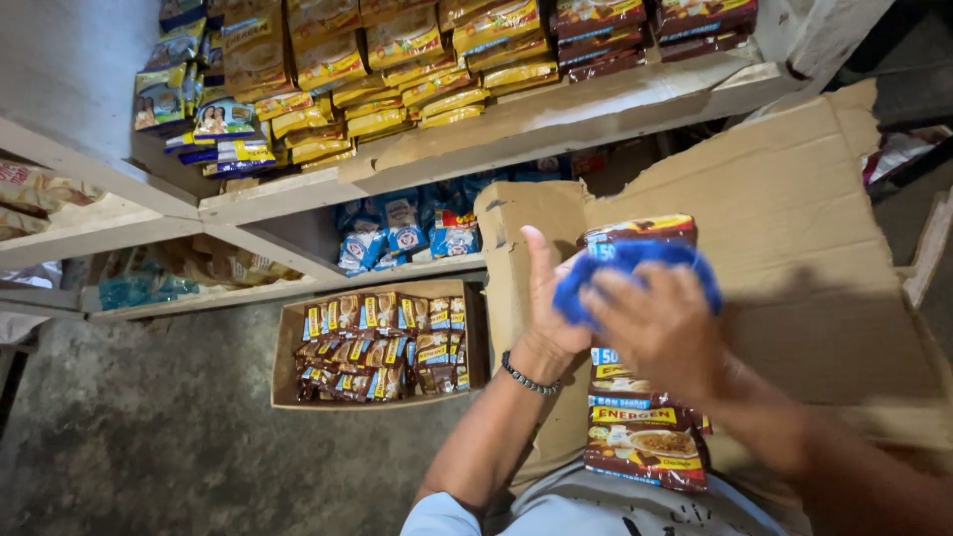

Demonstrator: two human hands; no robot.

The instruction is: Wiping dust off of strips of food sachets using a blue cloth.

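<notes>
The left hand [549, 318] is gripping a hanging strip of brown sachets [643, 437] near its top, steadying it in front of the cardboard box [794, 248], while the right hand [660, 328], closed around a blue cloth [635, 268], is pressing it against the upper packets.

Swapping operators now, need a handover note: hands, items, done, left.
Left hand: steadies the strip of brown sachets hanging in front of the flattened cardboard.
Right hand: presses a blue cloth to the strip's top.
Done: upper shelf holds yellow packets; floor box holds brown sachets.
Left: cloth is only at the top; lower sachets untouched.
</notes>
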